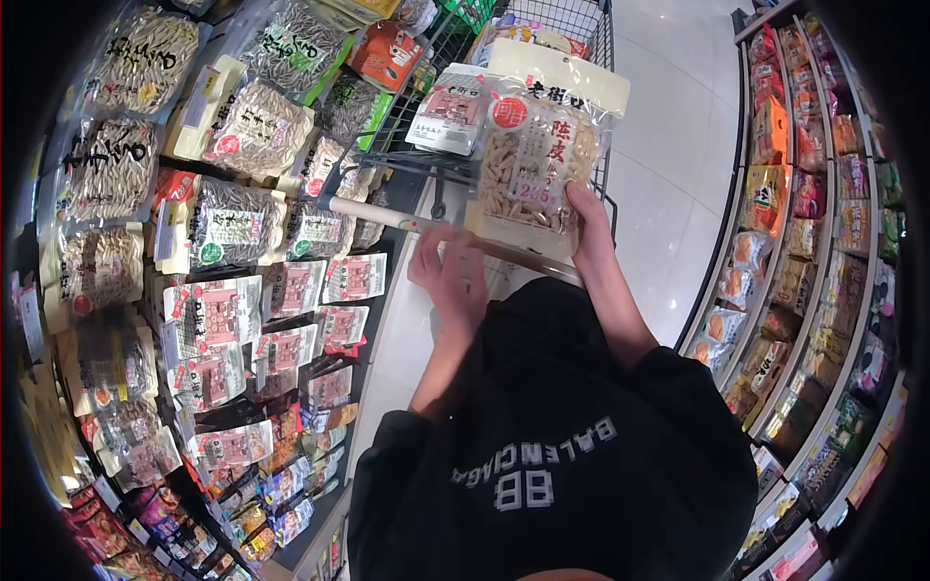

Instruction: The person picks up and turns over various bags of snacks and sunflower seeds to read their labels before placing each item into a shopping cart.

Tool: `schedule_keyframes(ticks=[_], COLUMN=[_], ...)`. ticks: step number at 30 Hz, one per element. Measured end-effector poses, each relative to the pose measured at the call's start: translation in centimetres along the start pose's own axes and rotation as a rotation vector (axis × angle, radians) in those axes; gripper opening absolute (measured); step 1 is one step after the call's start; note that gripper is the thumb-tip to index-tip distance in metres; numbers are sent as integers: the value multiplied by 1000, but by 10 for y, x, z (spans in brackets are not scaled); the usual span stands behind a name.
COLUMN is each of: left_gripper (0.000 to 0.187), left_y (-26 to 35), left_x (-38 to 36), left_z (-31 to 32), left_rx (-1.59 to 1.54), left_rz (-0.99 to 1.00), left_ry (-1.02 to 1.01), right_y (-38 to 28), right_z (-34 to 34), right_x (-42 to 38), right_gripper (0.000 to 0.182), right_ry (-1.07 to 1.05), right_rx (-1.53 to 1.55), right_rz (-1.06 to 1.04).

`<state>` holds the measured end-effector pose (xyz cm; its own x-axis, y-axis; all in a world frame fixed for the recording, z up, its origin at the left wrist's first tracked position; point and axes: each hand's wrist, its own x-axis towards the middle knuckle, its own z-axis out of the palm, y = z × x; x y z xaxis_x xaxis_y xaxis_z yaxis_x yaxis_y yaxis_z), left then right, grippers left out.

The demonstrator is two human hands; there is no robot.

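Note:
A large clear-and-cream bag of sunflower seeds (528, 160) is held upright above the cart handle, its printed front facing up. My right hand (593, 228) grips the bag's lower right edge, thumb on the front. Close to the bag's lower left, my left hand (450, 276) is at the cart handle (383, 215), slightly blurred, its fingers bent and partly apart; whether it touches the handle is unclear. Beyond the handle, a white and pink packet (448, 111) lies in the black wire shopping cart (598, 24), beside the held bag.
Shelves on the left hold bagged seeds (257, 126) and white and pink packets (213, 315). On the right stands a curved-looking shelf (741, 194) with colourful snack bags (770, 131). Pale floor tiles (668, 126) run between the shelves.

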<state>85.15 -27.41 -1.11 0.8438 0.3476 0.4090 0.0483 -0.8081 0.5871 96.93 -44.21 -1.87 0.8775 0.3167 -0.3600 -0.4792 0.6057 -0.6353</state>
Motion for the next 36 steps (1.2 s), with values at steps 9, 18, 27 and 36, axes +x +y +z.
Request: schedule_keyframes(ticks=[9, 18, 27, 36], left_gripper=[20, 11, 15, 21], left_y=[-40, -38, -36, -49], left_x=[9, 14, 16, 18], left_z=[37, 36, 35, 36], left_rx=[235, 220, 179, 12], left_rz=[-31, -37, -75, -112], left_ry=[-301, -291, -345, -369], right_y=[-23, 69, 76, 34], right_z=[-59, -154, -185, -119], right_x=[118, 264, 264, 246], right_gripper=[57, 22, 37, 40], right_ry=[277, 329, -195, -250], right_rx=[-760, -1039, -1922, -1413], right_rz=[-250, -180, 412, 43])
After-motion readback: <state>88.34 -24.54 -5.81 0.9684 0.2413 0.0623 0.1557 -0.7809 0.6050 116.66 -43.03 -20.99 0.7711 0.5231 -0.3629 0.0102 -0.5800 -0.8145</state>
